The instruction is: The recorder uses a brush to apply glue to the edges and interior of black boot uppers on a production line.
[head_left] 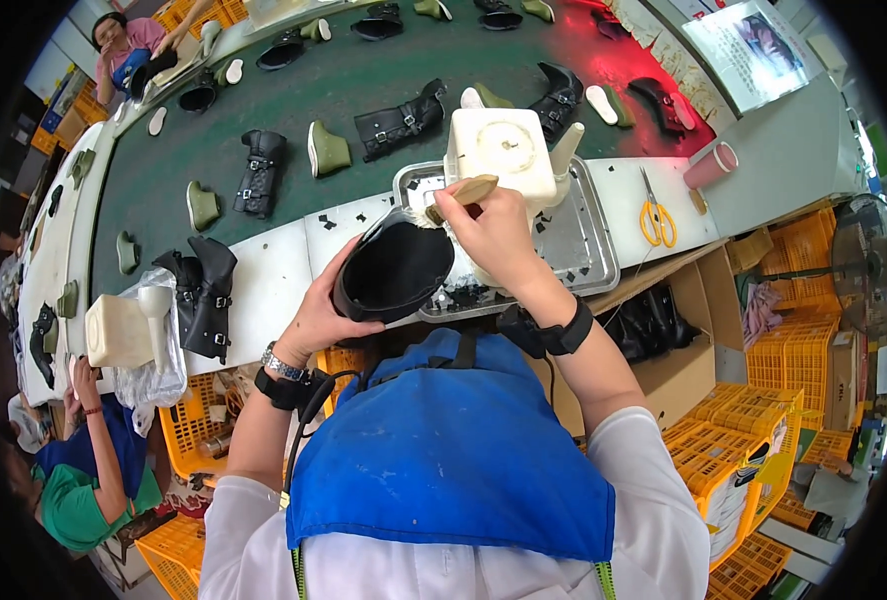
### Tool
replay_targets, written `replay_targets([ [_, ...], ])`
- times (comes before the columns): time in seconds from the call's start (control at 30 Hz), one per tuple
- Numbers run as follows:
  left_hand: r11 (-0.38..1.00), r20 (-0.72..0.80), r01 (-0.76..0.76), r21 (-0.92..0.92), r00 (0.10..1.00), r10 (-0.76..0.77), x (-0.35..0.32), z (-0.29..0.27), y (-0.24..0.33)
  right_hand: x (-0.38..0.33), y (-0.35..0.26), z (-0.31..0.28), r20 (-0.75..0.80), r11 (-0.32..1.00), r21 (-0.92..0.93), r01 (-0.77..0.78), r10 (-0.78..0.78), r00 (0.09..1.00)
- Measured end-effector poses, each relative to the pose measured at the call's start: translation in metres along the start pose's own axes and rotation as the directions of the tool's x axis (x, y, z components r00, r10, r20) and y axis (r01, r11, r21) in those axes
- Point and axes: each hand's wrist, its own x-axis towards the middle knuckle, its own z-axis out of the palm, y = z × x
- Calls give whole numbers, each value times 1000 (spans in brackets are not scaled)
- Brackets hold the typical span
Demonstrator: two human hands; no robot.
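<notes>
My left hand [315,318] grips a black boot upper [395,268] from below, its round opening turned toward me. My right hand [491,232] holds a wooden-handled brush [463,193], whose bristle end rests against the boot's upper rim. Both are held over a metal tray [585,250] on the white bench edge. A cream-coloured plastic glue canister [503,150] with a funnel-shaped spout stands in the tray just behind my right hand.
A green conveyor belt [163,160] carries several black boots and olive lasts. Yellow scissors [655,218] and a pink cup [711,164] lie at the right. Another canister [118,330] and black boots [203,290] sit at the left, near a seated person [88,470]. Yellow crates [753,440] stand below.
</notes>
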Motion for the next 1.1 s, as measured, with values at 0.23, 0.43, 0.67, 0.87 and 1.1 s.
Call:
replay_targets([
  [0.23,992,-85,-54,116,994,64,-7,7,-11,17,1,-3,129,960,-277,34,2,992],
  [0.43,951,-59,-80,298,993,102,-7,3,-12,20,-13,6,54,999,41,-13,10,998],
  [0.67,794,-194,-121,595,938,287,-5,6,-8,10,-7,5,83,998,-66,-17,23,996],
  [0.87,564,-212,-162,810,815,539,4,10,-8,0,-7,7,158,985,-137,-106,127,979],
  [1.1,452,-242,-44,891,796,555,9,6,-11,-6,-12,9,165,973,68,-221,208,964],
])
